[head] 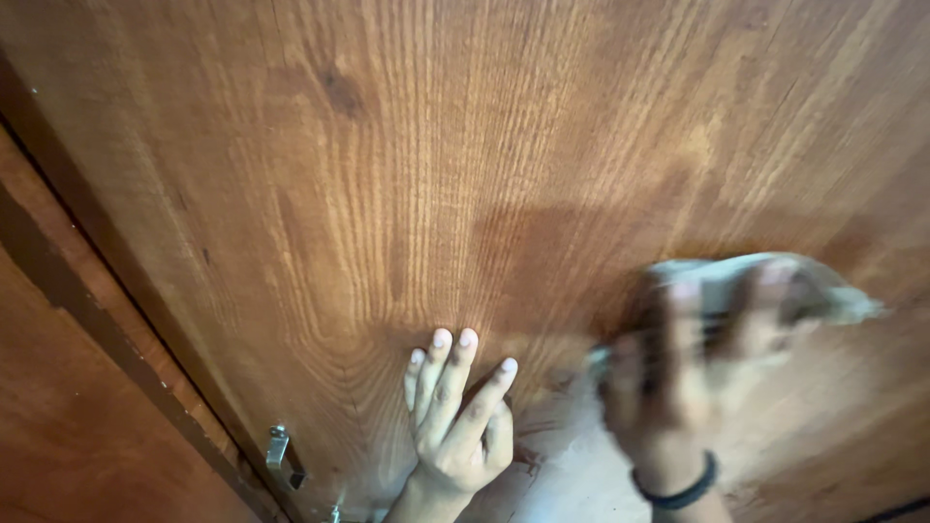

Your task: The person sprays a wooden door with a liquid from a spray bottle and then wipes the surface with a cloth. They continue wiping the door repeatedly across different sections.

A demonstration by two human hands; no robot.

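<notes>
Surface: wooden door (407, 165) | left hand (455, 426) flat, fingers spread, holding nothing | right hand (688, 358) blurred, clamped on grey cloth (775, 281) | metal latch (281, 455) left of left hand

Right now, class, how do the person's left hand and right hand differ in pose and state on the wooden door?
The left hand lies flat and sharp against the wooden door, fingers spread and empty; the right hand is motion-blurred and closed on a pale cloth. The right hand's wrist wears a dark band; the left hand's wrist looks bare. Both are at the door's surface.
</notes>
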